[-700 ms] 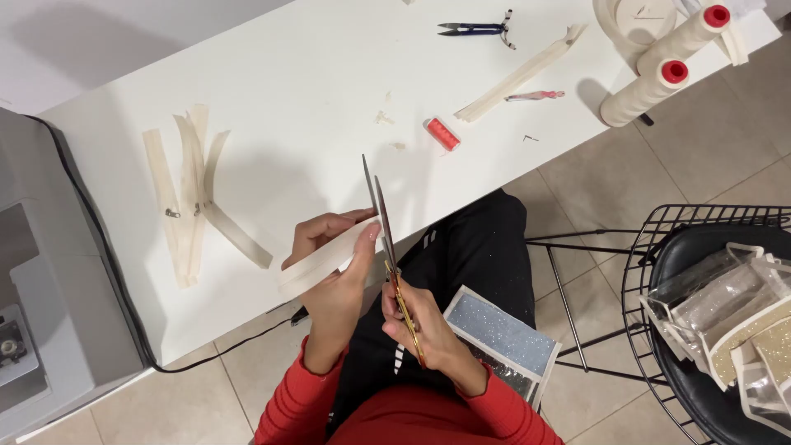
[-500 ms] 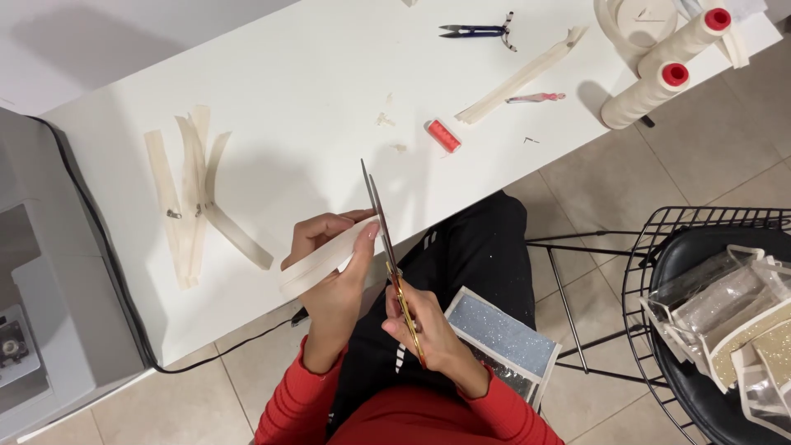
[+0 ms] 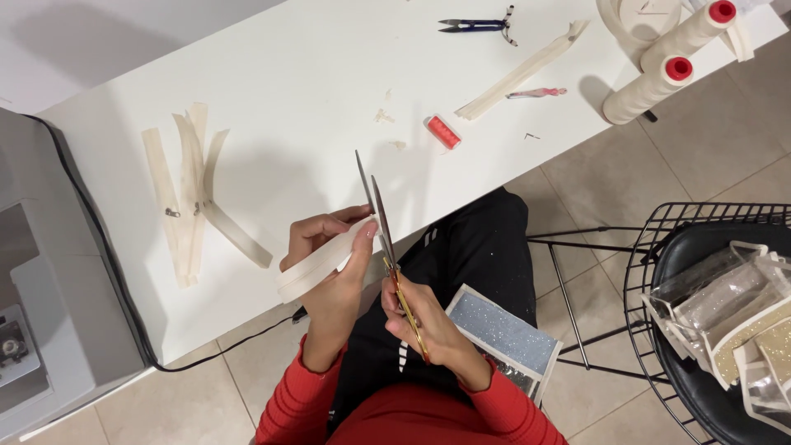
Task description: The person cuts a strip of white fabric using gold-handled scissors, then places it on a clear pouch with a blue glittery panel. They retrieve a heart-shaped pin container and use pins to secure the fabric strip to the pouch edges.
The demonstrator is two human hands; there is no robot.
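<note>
My left hand (image 3: 329,264) pinches a cream zipper strip (image 3: 317,265) over the front edge of the white table (image 3: 272,91). My right hand (image 3: 424,317) grips gold-handled scissors (image 3: 381,222), their long blades slightly apart and pointing away from me, right at the strip's end by my left fingertips. Both arms wear red sleeves.
Several cream zippers (image 3: 191,198) lie at the table's left. A small red thread spool (image 3: 444,132), a long zipper (image 3: 521,72), blue thread snips (image 3: 478,25) and two cream thread cones (image 3: 659,74) sit farther right. A sewing machine (image 3: 33,330) stands left, a wire chair (image 3: 717,321) right.
The scissor blades have narrowed slightly at the zipper's end. Both hands stay in nearly the same place.
</note>
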